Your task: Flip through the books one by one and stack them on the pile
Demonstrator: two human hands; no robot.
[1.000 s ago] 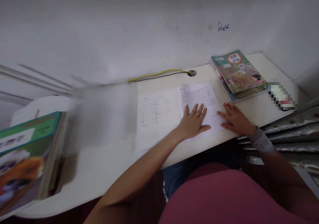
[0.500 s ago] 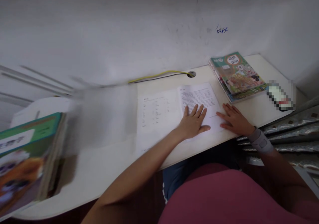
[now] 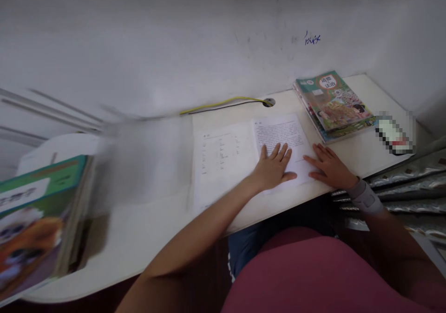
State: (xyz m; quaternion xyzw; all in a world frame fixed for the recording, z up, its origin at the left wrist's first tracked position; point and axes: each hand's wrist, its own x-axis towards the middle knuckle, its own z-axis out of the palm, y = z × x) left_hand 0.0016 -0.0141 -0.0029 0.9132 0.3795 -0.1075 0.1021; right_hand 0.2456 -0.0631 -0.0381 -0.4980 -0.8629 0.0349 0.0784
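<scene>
A printed sheet [image 3: 280, 134] with dense lines of text lies on the white desk. Over its lower left half my left hand [image 3: 273, 169] rests flat, fingers spread. My right hand [image 3: 331, 166] is also open, lying at the sheet's right edge with the fingertips toward the paper. It wears a grey band at the wrist. Left of the text sheet, and partly beneath my left forearm, is another printed page [image 3: 223, 159] with short entries in columns.
A pile of textbooks [image 3: 339, 101] sits at the back right, beside a pixelated object [image 3: 393, 134]. Another book stack [image 3: 31, 224] stands at the far left. Yellow and black cables [image 3: 226, 103] run along the wall into a desk hole [image 3: 269, 102]. A blurred, see-through patch covers the left-middle desk.
The view has shifted very slightly. Both hands stay flat in the same places on and beside the sheet.
</scene>
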